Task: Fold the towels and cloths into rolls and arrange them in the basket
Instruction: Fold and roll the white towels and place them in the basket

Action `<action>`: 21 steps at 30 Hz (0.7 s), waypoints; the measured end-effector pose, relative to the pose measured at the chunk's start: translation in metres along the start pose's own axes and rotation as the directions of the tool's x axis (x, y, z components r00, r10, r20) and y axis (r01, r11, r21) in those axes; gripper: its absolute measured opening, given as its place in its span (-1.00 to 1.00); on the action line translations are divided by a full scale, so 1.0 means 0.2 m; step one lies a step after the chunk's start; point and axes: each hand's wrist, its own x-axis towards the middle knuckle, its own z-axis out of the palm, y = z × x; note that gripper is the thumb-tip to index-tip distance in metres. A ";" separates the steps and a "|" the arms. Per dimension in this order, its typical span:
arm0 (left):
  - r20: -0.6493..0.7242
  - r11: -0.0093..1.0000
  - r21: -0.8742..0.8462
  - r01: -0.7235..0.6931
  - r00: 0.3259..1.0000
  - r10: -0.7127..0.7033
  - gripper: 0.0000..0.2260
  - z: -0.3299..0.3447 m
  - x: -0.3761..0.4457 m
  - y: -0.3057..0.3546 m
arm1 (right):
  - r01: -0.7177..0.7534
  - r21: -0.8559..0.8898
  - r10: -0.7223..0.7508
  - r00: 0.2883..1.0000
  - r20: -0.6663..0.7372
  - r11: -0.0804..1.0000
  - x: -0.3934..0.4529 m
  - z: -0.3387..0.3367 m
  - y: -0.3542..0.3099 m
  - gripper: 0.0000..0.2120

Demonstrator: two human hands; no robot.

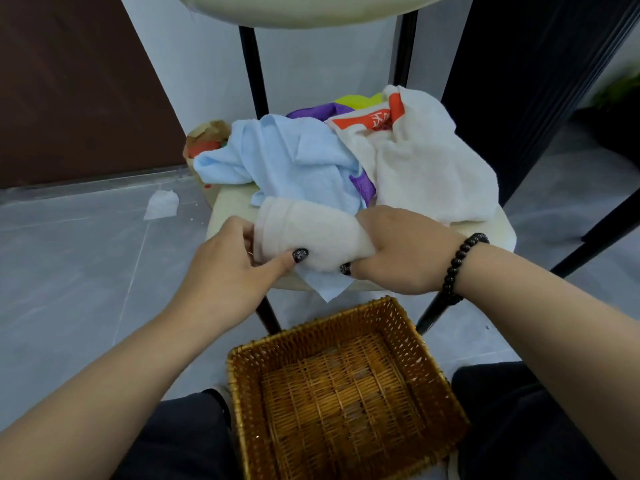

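We are gripping the first white towel roll [311, 233] with our right hand [398, 251] and left hand [225, 268], fingers curled round its ends, above the low tabletop [228, 206]. The wicker basket [346, 393] is sitting empty; the towel pile [346, 157] is waiting unrolled.

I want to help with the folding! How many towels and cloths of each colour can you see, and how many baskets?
White towels: 2, the rolled towel in both hands and the white towel on the pile
Blue towel: 1
Purple cloth: 1
Yellow-green cloth: 1
Basket: 1
Total: 6
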 end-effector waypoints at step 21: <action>0.361 0.637 -0.684 0.356 0.924 -0.128 -0.71 -0.02 -0.31 0.12 | 0.100 0.734 0.079 0.976 -0.205 0.671 -0.36 0.30 -0.26 -0.88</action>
